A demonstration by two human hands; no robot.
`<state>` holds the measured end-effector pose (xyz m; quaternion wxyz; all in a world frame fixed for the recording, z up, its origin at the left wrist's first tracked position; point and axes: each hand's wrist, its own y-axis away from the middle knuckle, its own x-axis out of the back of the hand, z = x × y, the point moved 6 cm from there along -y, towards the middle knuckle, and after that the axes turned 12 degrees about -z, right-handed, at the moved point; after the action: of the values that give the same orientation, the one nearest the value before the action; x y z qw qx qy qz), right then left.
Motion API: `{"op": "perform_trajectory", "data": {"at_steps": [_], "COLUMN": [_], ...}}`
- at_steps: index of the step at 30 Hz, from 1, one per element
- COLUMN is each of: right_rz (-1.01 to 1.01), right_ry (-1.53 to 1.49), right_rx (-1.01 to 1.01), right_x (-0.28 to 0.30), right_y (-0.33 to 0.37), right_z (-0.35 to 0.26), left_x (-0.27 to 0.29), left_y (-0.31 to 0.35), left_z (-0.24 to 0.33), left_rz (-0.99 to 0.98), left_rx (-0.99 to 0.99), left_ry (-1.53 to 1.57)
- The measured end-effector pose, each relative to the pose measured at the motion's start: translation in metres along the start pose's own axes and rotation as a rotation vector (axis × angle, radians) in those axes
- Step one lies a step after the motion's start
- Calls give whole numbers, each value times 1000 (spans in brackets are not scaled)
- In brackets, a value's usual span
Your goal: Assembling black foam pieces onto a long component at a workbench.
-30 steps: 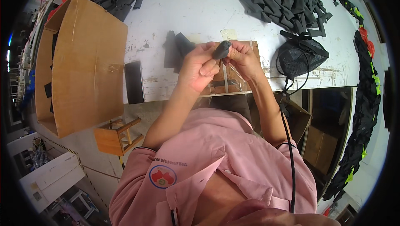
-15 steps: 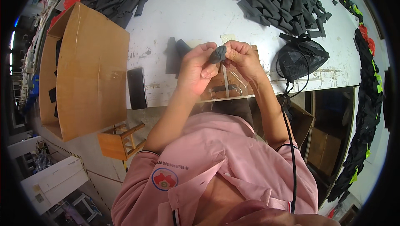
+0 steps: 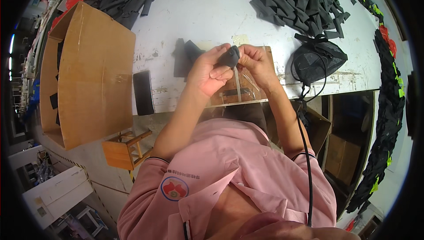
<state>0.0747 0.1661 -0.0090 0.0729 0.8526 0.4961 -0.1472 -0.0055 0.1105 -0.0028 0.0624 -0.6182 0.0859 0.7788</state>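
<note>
Working dark cloth (image 3: 229,58) over the board (image 3: 249,91), left hand (image 3: 207,73) and right hand (image 3: 260,66) pinching it; next move likely needs steadiness

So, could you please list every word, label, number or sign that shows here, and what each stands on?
Pink shirt: a row of small dark characters on the chest; I leave the wording uncopied.
Same shirt: a round red badge with a blue ring, below that row in the picture; its mark also uncopied.
Dark grey fabric piece, in the left hand and right hand: no readable lettering.
Cardboard box: none readable.
</note>
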Motion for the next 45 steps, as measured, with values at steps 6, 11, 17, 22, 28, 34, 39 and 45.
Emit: {"op": "perform_trajectory", "data": {"at_steps": [6,11,17,22,28,34,39,45], "right_rz": [26,40,197,98,180,184,214,189], "right_ry": [-164,39,649,1549,1460,1351,1430,1210], "right_rx": [-15,11,166,215,239,283,281,250], "right_x": [7,6,-10,-46,-39,-41,-36,-32], "right_y": [6,10,19,14,19,18,25,23], "right_z": [31,19,-45,-65,-52,-68,-49,-51], "left_x": [24,-18,-39,-23,-8,-15,2,-32], "left_y": [12,24,22,30,20,19,16,9], "left_z": [2,21,22,28,22,26,14,7], "left_rz": [316,178,51,164,126,156,90,-118], "left_rx": [-93,-531,-539,-636,-541,-556,-510,-439], "left_ry": [-577,-1216,-1281,-1046,-1041,-1184,-1144,-1062]}}
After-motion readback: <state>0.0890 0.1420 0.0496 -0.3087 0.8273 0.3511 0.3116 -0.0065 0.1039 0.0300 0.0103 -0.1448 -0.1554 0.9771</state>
